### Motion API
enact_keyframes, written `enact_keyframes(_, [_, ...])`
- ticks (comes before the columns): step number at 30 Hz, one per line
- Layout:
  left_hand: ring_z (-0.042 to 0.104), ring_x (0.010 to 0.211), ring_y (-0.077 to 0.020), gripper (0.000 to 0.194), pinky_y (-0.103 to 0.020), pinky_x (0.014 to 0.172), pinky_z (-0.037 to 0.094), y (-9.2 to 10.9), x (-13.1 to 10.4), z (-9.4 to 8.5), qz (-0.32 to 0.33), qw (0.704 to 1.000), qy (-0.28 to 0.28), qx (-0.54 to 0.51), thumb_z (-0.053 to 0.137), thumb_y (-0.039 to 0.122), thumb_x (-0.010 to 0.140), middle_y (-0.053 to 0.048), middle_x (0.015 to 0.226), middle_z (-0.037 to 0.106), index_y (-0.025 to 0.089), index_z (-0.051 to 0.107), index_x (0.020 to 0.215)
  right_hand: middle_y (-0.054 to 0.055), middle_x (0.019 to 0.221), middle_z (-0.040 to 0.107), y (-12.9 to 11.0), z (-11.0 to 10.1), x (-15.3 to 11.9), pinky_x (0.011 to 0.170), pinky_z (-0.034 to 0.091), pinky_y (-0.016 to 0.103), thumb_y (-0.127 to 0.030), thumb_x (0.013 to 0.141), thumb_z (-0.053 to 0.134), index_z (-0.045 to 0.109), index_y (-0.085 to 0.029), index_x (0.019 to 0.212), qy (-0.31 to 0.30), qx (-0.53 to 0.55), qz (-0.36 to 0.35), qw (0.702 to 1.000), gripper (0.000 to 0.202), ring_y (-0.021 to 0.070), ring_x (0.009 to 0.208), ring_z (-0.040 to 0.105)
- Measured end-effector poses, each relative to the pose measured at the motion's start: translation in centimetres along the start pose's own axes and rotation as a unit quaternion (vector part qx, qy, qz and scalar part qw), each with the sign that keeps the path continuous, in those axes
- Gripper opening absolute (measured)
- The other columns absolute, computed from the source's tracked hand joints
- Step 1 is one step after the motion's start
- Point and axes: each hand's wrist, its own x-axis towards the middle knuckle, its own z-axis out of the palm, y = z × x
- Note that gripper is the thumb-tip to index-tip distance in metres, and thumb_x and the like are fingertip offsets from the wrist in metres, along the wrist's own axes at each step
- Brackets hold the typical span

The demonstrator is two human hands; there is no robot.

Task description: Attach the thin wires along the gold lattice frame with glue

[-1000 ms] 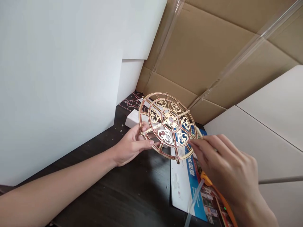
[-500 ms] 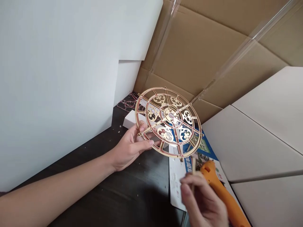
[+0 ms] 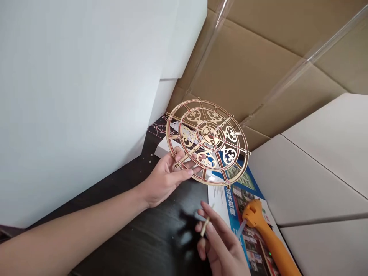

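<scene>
A round, openwork wooden wheel (image 3: 211,137) with red-edged rings, spokes and scroll-shaped inserts is held up, tilted, above the dark table. My left hand (image 3: 169,174) grips its lower left rim, thumb on one side and fingers partly behind the openwork. Below the wheel, my right hand (image 3: 218,237) pinches a small pale wooden piece (image 3: 205,226) between thumb and fingers, apart from the wheel. Just right of this hand lies an orange glue gun (image 3: 266,234) with a translucent stick at its end.
Printed sheets (image 3: 220,199) lie under the glue gun on the dark table (image 3: 129,230). A white box (image 3: 162,147) and tangled red strings (image 3: 158,126) are behind the wheel. White panels stand left and right, with cardboard (image 3: 244,57) at the back.
My right hand has moved left with the small piece, uncovering more of the glue gun. The wheel and my left hand have shifted slightly right in view.
</scene>
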Motion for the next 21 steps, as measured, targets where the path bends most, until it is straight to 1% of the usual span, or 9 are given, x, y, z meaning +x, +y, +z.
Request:
enact_keyframes(2, [0.07, 0.115, -0.0125, 0.036, -0.035, 0.112, 0.05, -0.1, -0.1, 0.1, -0.002, 1.0, -0.016, 0.007, 0.066, -0.004, 0.084, 0.005, 0.099, 0.075, 0.023, 0.043, 0.081, 0.011, 0.109, 0.07, -1.0, 1.2, 1.0, 0.052, 0.05, 0.023, -0.045, 0.069, 0.092, 0.08, -0.026, 0.113, -0.027, 0.015, 0.043, 0.999, 0.05, 0.0157, 0.076, 0.06])
enact_keyframes(4, [0.07, 0.115, -0.0126, 0.034, -0.034, 0.11, 0.051, -0.2, -0.2, 0.2, -0.003, 1.0, -0.027, 0.014, 0.067, -0.003, 0.085, 0.005, 0.101, 0.075, 0.023, 0.046, 0.086, 0.009, 0.109, 0.07, -2.1, 2.3, 2.0, 0.057, 0.05, 0.022, -0.046, 0.066, 0.094, 0.08, -0.027, 0.112, -0.048, 0.026, 0.054, 0.997, 0.051, 0.0121, 0.074, 0.057])
enact_keyframes(7, [0.07, 0.116, -0.0133, 0.035, -0.033, 0.107, 0.053, -0.4, -0.2, 0.1, -0.008, 0.999, -0.034, 0.019, 0.069, 0.0, 0.086, 0.004, 0.111, 0.074, 0.024, 0.049, 0.101, 0.006, 0.099, 0.07, -3.0, 3.4, 2.9, 0.055, 0.046, 0.019, -0.048, 0.068, 0.093, 0.082, -0.027, 0.106, -0.078, 0.027, 0.02, 0.996, 0.045, 0.0076, 0.067, 0.05])
enact_keyframes(9, [0.069, 0.119, -0.0151, 0.04, -0.033, 0.106, 0.054, -0.5, -0.3, 0.0, -0.009, 0.999, -0.048, 0.021, 0.071, 0.002, 0.086, 0.002, 0.12, 0.072, 0.025, 0.049, 0.11, 0.005, 0.094, 0.07, -3.0, 3.7, 3.2, 0.053, 0.043, 0.018, -0.049, 0.069, 0.091, 0.082, -0.029, 0.102, -0.083, 0.02, -0.018, 0.996, 0.04, 0.0081, 0.066, 0.048])
enact_keyframes(12, [0.066, 0.125, -0.0184, 0.045, -0.038, 0.107, 0.054, -0.8, -0.3, -0.4, -0.011, 0.997, -0.067, 0.029, 0.07, 0.002, 0.087, 0.0, 0.129, 0.067, 0.026, 0.048, 0.117, 0.004, 0.088, 0.073, -2.3, 3.7, 3.6, 0.054, 0.043, 0.019, -0.049, 0.07, 0.09, 0.083, -0.03, 0.097, -0.07, 0.008, -0.048, 0.996, 0.034, 0.0089, 0.066, 0.048])
enact_keyframes(14, [0.064, 0.128, -0.0198, 0.044, -0.04, 0.11, 0.052, -0.9, -0.3, -0.6, -0.01, 0.997, -0.076, 0.03, 0.069, 0.001, 0.087, 0.002, 0.127, 0.066, 0.027, 0.047, 0.115, 0.003, 0.084, 0.073, -1.9, 3.6, 3.8, 0.056, 0.043, 0.019, -0.049, 0.07, 0.09, 0.083, -0.03, 0.094, -0.062, 0.003, -0.053, 0.997, 0.031, 0.0082, 0.064, 0.047])
enact_keyframes(17, [0.063, 0.13, -0.0212, 0.042, -0.043, 0.113, 0.049, -1.0, -0.2, -0.9, -0.003, 0.996, -0.084, 0.024, 0.07, 0.001, 0.087, 0.004, 0.121, 0.064, 0.028, 0.047, 0.111, 0.003, 0.086, 0.073, -1.7, 3.2, 4.0, 0.057, 0.043, 0.019, -0.052, 0.072, 0.088, 0.082, -0.029, 0.09, -0.053, -0.002, -0.061, 0.997, 0.03, 0.0086, 0.066, 0.049])
enact_keyframes(19, [0.062, 0.13, -0.0214, 0.042, -0.043, 0.113, 0.049, -1.1, -0.2, -1.0, 0.0, 0.996, -0.087, 0.022, 0.07, 0.001, 0.087, 0.005, 0.123, 0.062, 0.028, 0.048, 0.111, 0.002, 0.082, 0.071, -1.7, 2.7, 3.9, 0.058, 0.043, 0.019, -0.053, 0.075, 0.085, 0.082, -0.029, 0.088, -0.06, -0.013, -0.064, 0.996, 0.027, 0.0084, 0.064, 0.049])
enact_keyframes(21, [0.063, 0.13, -0.0214, 0.042, -0.044, 0.114, 0.049, -1.2, -0.2, -1.2, 0.002, 0.996, -0.09, 0.024, 0.07, 0.0, 0.087, 0.005, 0.123, 0.062, 0.028, 0.048, 0.11, 0.001, 0.076, 0.067, -1.6, 1.8, 3.4, 0.055, 0.042, 0.019, -0.05, 0.077, 0.085, 0.081, -0.028, 0.083, -0.079, -0.033, -0.059, 0.995, 0.023, 0.0076, 0.059, 0.047])
